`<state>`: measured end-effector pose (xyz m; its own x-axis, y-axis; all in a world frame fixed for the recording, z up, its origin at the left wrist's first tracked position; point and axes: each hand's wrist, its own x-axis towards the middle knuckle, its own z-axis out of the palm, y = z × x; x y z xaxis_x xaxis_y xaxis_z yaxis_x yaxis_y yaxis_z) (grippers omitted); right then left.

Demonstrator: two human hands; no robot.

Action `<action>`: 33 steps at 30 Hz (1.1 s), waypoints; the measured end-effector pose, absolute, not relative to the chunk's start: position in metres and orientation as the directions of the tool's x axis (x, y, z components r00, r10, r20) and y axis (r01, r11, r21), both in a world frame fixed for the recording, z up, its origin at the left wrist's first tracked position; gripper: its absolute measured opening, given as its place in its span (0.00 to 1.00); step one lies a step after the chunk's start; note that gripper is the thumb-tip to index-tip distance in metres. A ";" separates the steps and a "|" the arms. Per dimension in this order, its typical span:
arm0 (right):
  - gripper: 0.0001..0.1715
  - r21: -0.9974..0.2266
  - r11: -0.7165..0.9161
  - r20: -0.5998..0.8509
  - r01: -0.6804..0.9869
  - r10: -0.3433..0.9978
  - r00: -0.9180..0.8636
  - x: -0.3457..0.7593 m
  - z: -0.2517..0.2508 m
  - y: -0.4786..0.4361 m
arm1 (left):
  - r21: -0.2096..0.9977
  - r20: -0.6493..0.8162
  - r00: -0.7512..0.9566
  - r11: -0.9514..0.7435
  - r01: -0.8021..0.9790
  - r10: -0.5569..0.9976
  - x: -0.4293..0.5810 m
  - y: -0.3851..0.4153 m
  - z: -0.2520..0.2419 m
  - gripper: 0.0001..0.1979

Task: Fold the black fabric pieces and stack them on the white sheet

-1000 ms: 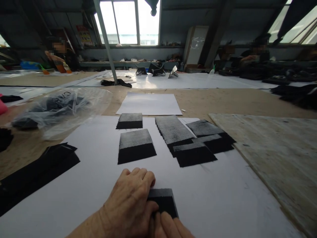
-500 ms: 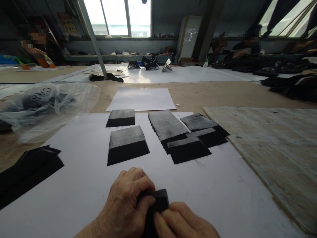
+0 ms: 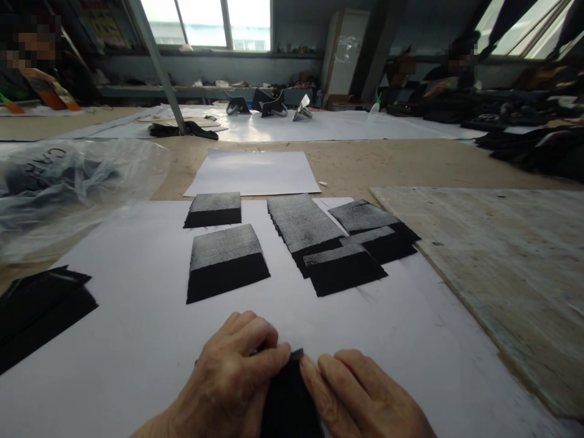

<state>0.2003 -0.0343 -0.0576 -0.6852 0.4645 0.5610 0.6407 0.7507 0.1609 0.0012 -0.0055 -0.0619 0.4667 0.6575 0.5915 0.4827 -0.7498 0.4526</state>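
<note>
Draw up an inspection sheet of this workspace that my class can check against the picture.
Surface: a large white sheet on a tan table; a wooden-looking board at right.
Job's things: a black piece between the hands; several black-and-grey pieces beyond, those at right overlapping.
Clutter: a clear plastic bag with dark contents and a dark stack at left.
Hands: left hand and right hand touch the black piece from opposite sides; how firmly cannot be told.
Cables: nothing seen.
Surroundings: a slanting pole, a bright window, one person at far left, another person at far right.
</note>
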 end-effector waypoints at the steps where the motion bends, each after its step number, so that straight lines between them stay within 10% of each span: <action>1: 0.13 0.136 0.767 0.559 0.627 0.463 -0.688 0.202 -0.058 -0.033 | 0.425 0.599 0.497 -0.775 0.468 0.628 0.000 -0.005 -0.061 0.11; 19: 0.17 -0.308 0.737 0.562 0.602 0.651 -0.510 0.208 -0.052 -0.028 | 0.152 0.530 0.709 -0.875 0.460 0.466 0.003 -0.004 -0.042 0.16; 33: 0.21 0.150 0.800 0.543 0.581 0.425 -0.725 0.192 -0.049 -0.022 | 0.190 0.520 0.697 -0.862 0.470 0.494 -0.017 -0.007 -0.044 0.11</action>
<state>0.1919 -0.0218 -0.0486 -0.7248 0.4245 0.5426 0.5809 0.8001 0.1500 -0.0172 -0.0071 -0.0439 0.6972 0.4939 0.5195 0.4695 -0.8623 0.1897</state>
